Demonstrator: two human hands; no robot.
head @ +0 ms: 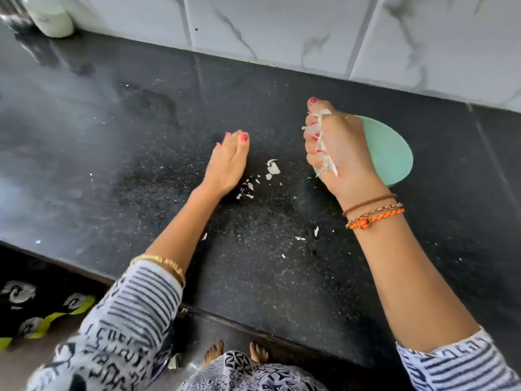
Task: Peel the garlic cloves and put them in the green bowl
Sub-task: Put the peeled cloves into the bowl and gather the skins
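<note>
My right hand (pixel 337 149) grips a bunch of papery white garlic skins (pixel 324 142) above the left side of the green bowl (pixel 390 153), hiding much of the bowl and whatever lies inside it. My left hand (pixel 229 162) lies on its edge on the black counter with straight fingers, left of a scatter of loose garlic skin bits (pixel 272 167). More small flakes (pixel 300 237) lie nearer the counter's front. No garlic clove shows anywhere.
The black stone counter (pixel 141 165) runs back to a white marbled tile wall (pixel 310 29). A white jar (pixel 52 16) and a metal vessel (pixel 12 15) stand at the far left corner. The front edge (pixel 84 273) drops to the floor, where my feet show.
</note>
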